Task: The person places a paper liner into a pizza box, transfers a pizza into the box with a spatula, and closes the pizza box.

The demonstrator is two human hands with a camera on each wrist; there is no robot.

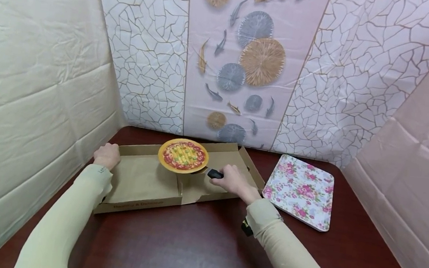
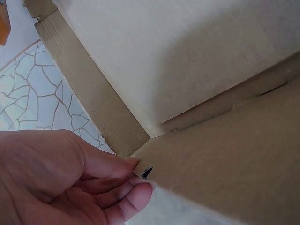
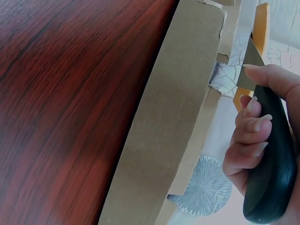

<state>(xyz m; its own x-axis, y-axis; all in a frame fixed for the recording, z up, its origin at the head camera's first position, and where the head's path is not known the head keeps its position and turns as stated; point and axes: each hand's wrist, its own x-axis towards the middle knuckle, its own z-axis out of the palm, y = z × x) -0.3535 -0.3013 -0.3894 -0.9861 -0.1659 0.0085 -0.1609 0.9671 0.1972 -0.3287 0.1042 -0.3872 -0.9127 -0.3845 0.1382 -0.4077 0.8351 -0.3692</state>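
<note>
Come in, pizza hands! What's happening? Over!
Left hand: fingers pinching box. Right hand: gripping black handle. Pizza: on blade, above open box. Floral tray right of box; nothing seems in the way.

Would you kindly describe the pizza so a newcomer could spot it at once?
On the dark red table is an open box. Over it, by the server in the right hand, is the pizza: unlike the flowered tray, round with an orange rim.

Along the near outer side of the cardboard box (image 1: 144, 180) runs red-brown print (image 1: 138, 204); small and blurred in the head view, it appears to read "Healthy & Delicious"; on the left sleeve (image 1: 74, 207), near its end, dark letters (image 1: 102, 169) begin with "Let".
</note>
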